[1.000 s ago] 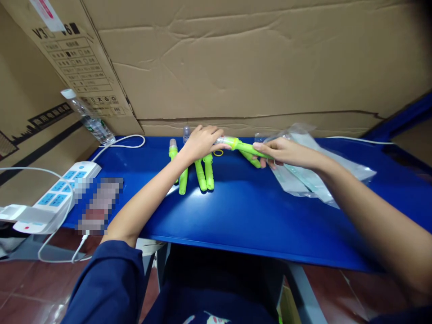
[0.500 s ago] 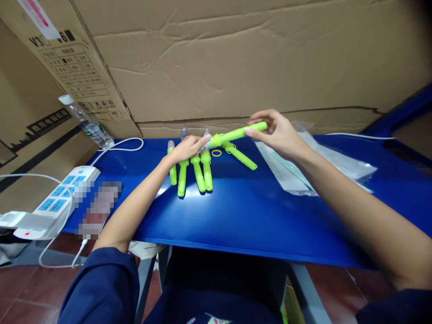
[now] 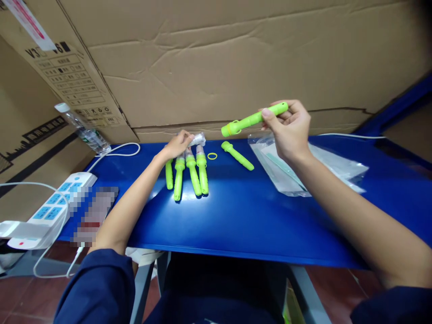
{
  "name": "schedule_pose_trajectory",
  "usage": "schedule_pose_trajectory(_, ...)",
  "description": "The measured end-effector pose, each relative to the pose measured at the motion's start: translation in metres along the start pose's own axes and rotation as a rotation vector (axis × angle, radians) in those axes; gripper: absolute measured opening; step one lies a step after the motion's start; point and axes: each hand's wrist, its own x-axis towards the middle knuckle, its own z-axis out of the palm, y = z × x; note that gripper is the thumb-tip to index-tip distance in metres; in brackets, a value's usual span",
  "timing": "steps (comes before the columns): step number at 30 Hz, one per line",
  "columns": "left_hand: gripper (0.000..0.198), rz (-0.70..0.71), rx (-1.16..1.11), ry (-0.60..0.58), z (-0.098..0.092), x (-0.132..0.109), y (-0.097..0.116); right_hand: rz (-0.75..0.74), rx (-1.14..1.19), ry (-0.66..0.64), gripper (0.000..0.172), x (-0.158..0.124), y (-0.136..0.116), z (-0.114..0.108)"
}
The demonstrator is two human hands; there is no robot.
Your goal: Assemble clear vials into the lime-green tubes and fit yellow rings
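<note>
Right hand: the right hand (image 3: 290,126) is raised above the table, fingers pinched around one end of a green tube (image 3: 254,119), which slants down to the left with its wider collar end free in the air.
Left hand: the left hand (image 3: 176,145) rests at the far side of the table, fingers closed on a small clear cap (image 3: 197,139) just above the row.
Row: four green tubes with clear tips (image 3: 189,173) lie side by side on the blue table (image 3: 256,216), touching or nearly so, right below the left hand.
Loose parts: one bare green tube (image 3: 237,155) and a yellow ring (image 3: 212,156) lie between the row and the bags.
Containers: clear plastic bags (image 3: 297,173) lie flat under the right forearm; their contents cannot be made out. A water bottle (image 3: 83,129) leans at the far left corner.
Edges: a cardboard wall (image 3: 236,63) closes the far edge; a power strip (image 3: 50,209) sits at the left edge.
Open room: the near half of the table, up to its front edge, is bare blue surface.
</note>
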Motion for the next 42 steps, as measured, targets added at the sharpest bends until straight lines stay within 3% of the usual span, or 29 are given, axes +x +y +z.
schedule_pose_trajectory(3,0.027,-0.041,0.262,0.108,0.000,0.008,0.009,0.020,-0.002,0.037,0.056,-0.005,0.003,-0.008)
schedule_pose_trajectory(5,0.029,-0.063,0.442,0.139,0.002,0.011,0.019,0.014,-0.024,0.044,0.056,-0.006,0.006,-0.011)
schedule_pose_trajectory(11,0.033,0.006,0.733,0.055,0.015,0.022,0.033,0.004,-0.084,0.020,0.054,-0.006,0.009,-0.016)
schedule_pose_trajectory(16,0.047,-0.010,0.695,0.022,0.005,0.038,0.035,-0.010,-0.052,0.011,0.051,-0.007,0.011,-0.016)
schedule_pose_trajectory(24,0.038,0.017,0.613,0.125,-0.032,0.035,0.043,-0.093,-0.004,0.041,0.054,-0.008,0.025,-0.009)
schedule_pose_trajectory(28,0.045,0.010,0.477,0.237,-0.062,0.021,0.031,-0.106,0.019,0.044,0.052,-0.010,0.028,-0.009)
schedule_pose_trajectory(32,0.050,-0.049,0.340,0.282,-0.082,0.010,0.003,-0.082,0.016,0.056,0.053,-0.012,0.029,-0.010)
schedule_pose_trajectory(34,0.049,-0.117,0.324,0.267,-0.079,0.009,-0.013,-0.069,0.025,0.056,0.055,-0.014,0.029,-0.009)
schedule_pose_trajectory(38,0.055,-0.187,0.354,0.192,-0.057,0.014,-0.039,-0.027,0.018,0.025,0.058,-0.020,0.030,-0.004)
schedule_pose_trajectory(42,0.061,-0.229,0.405,0.126,-0.042,0.015,-0.045,0.021,0.064,0.001,0.059,-0.027,0.028,0.000)
